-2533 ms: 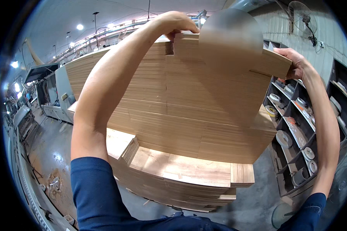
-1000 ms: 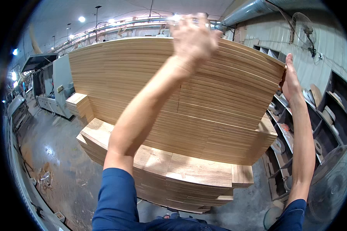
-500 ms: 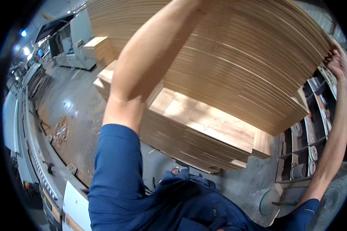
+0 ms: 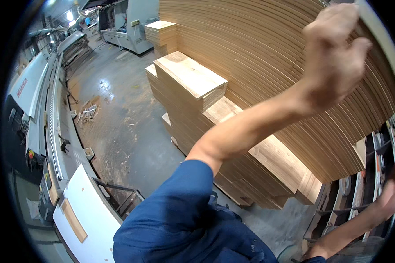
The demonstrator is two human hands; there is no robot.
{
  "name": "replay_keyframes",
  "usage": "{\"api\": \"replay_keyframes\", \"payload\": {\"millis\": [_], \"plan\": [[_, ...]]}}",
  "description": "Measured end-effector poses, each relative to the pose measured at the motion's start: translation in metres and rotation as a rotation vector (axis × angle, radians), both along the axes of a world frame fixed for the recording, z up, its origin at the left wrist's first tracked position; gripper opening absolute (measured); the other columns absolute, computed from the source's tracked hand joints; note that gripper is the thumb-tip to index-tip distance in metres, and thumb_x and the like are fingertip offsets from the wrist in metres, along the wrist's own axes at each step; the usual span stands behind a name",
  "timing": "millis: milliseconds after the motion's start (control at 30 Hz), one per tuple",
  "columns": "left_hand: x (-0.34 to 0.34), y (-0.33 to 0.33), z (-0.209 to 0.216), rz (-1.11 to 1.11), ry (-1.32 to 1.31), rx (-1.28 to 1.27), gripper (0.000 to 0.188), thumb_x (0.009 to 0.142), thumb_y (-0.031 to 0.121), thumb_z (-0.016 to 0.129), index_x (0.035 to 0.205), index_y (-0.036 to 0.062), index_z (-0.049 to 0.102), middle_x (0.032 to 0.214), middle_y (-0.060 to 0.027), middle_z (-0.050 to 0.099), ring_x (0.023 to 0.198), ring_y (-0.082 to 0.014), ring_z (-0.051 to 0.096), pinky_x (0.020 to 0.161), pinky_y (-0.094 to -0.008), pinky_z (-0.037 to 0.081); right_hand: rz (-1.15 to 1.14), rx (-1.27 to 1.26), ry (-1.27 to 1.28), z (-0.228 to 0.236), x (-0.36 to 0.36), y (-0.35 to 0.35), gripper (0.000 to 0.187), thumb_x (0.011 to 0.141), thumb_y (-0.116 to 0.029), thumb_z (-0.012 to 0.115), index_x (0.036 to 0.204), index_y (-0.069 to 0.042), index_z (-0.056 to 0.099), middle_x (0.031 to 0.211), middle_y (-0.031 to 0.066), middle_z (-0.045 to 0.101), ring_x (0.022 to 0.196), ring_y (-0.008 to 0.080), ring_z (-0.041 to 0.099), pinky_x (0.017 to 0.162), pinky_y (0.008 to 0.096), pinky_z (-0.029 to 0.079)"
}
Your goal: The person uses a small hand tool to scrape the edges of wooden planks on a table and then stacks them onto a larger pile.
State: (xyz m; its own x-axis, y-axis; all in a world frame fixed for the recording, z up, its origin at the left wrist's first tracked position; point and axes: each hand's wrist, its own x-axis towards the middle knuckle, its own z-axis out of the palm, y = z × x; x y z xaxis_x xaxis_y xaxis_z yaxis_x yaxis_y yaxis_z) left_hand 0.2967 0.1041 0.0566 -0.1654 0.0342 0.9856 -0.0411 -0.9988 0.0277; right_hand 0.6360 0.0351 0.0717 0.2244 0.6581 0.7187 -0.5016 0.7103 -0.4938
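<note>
My left hand (image 4: 335,57) is raised at the upper right, in front of a tall stack of wood-coloured boards (image 4: 254,48). It is blurred, with its fingers bent and the thumb apart from them; nothing shows between. Whether it touches the boards I cannot tell. My right hand (image 4: 393,195) is low at the right rim of the view, beside the shelving. Motion and the dark picture edge hide its fingers. Below the tall stack, lower piles of boards with a light wood-grain top (image 4: 191,73) form steps.
Dark shelving (image 4: 351,188) with rolls stands at the right. On the left runs a long machine (image 4: 52,131), with a white panel (image 4: 85,215) close to me. Scraps (image 4: 90,111) litter the concrete floor (image 4: 131,127). Another machine (image 4: 136,26) stands at the far left.
My left hand has come into view, its arm swinging right across the stack. The right hand has left the stack's right edge and dropped lower. The view has turned left.
</note>
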Motion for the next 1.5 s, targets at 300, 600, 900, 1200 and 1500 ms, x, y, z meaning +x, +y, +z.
{"api": "replay_keyframes", "payload": {"millis": [300, 600, 900, 1200, 1500], "plan": [[-0.12, -0.113, -0.187, 0.081, -0.596, -0.695, 0.056, 0.085, -0.013, 0.061, 0.138, -0.0087, 0.043, 0.128, -0.0173, 0.058, 0.107, -0.0167, 0.062, 0.092, -0.0251, 0.052, 0.03, -0.331, -0.299, -0.179, -0.179, -0.041, 0.058, 0.095, -0.014, 0.051, 0.143, 0.01, 0.029, 0.131, 0.023, 0.051, 0.118, 0.0258, 0.053, 0.103, 0.0375, 0.041], [-0.265, -0.118, -0.247, 0.215, -0.734, -0.951, 0.044, 0.084, -0.007, 0.066, 0.127, -0.0074, 0.056, 0.11, -0.0153, 0.068, 0.091, -0.0156, 0.067, 0.084, -0.0276, 0.057, 0.313, -0.488, -0.268, -0.235, -0.329, -0.005, 0.053, 0.097, -0.012, 0.049, 0.143, 0.009, 0.034, 0.13, 0.0163, 0.054, 0.115, 0.0209, 0.054, 0.1, 0.0326, 0.041], [-0.372, -0.046, -0.27, 0.317, -0.557, -1.07, 0.044, 0.086, 0.004, 0.069, 0.126, -0.0103, 0.055, 0.094, -0.0039, 0.066, 0.08, -0.0058, 0.058, 0.067, -0.0198, 0.048, 0.124, -0.623, -0.356, -0.267, -0.423, 0.039, 0.028, 0.099, -0.02, 0.05, 0.117, 0.0, 0.057, 0.095, -0.0018, 0.053, 0.082, 0.0071, 0.047, 0.074, 0.0258, 0.039], [-0.384, 0.027, -0.275, 0.882, -0.373, -0.838, 0.048, 0.098, 0.033, 0.053, 0.126, -0.0053, 0.049, 0.128, -0.0226, 0.046, 0.121, -0.0356, 0.044, 0.104, -0.0434, 0.035, -0.504, -0.403, -0.553, -0.29, -0.475, 0.074, 0.059, 0.104, -0.041, 0.036, 0.144, 0.002, 0.034, 0.15, 0.0191, 0.033, 0.139, 0.028, 0.033, 0.114, 0.0386, 0.027], [-0.374, 0.026, -0.269, 0.994, -0.345, -0.717, 0.05, 0.101, 0.039, 0.046, 0.122, -0.0065, 0.05, 0.118, -0.0224, 0.051, 0.111, -0.0351, 0.052, 0.094, -0.0425, 0.043, -0.813, -0.252, -0.662, -0.296, -0.463, 0.108, 0.057, 0.104, -0.044, 0.033, 0.139, -0.001, 0.045, 0.147, 0.0187, 0.039, 0.133, 0.0302, 0.043, 0.11, 0.0417, 0.039]]}}
